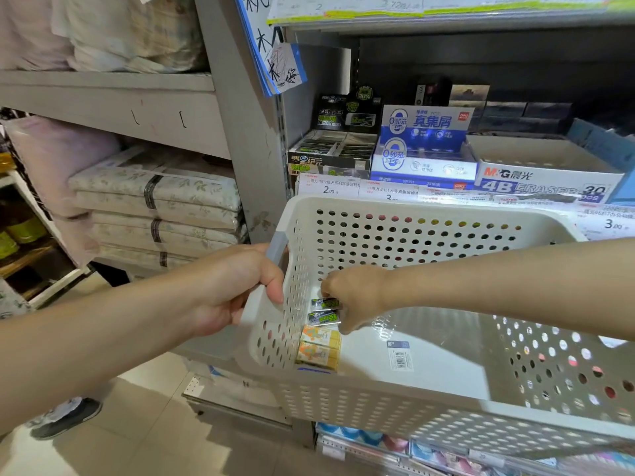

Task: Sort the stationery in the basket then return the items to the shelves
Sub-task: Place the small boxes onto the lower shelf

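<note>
— Right hand (354, 297) pinches two dark erasers (324, 310) low inside the basket (412, 214); left hand (237, 290) grips its rim.
— Lift both together, squarely, clear of the yellow erasers (319, 347), toward the matching black box (331, 152) on the shelf.

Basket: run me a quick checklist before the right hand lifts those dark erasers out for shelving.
1. Basket held steady: ok, left hand grips its side handle.
2. Right hand on the dark erasers: ok, fingers curl round both.
3. Grip firm enough to lift: cannot tell.
4. Yellow erasers clear of the grasp: ok, just beside, untouched.
5. Matching black display box on the shelf has room: cannot tell.
6. Barcode packet out of the way: ok.
</note>
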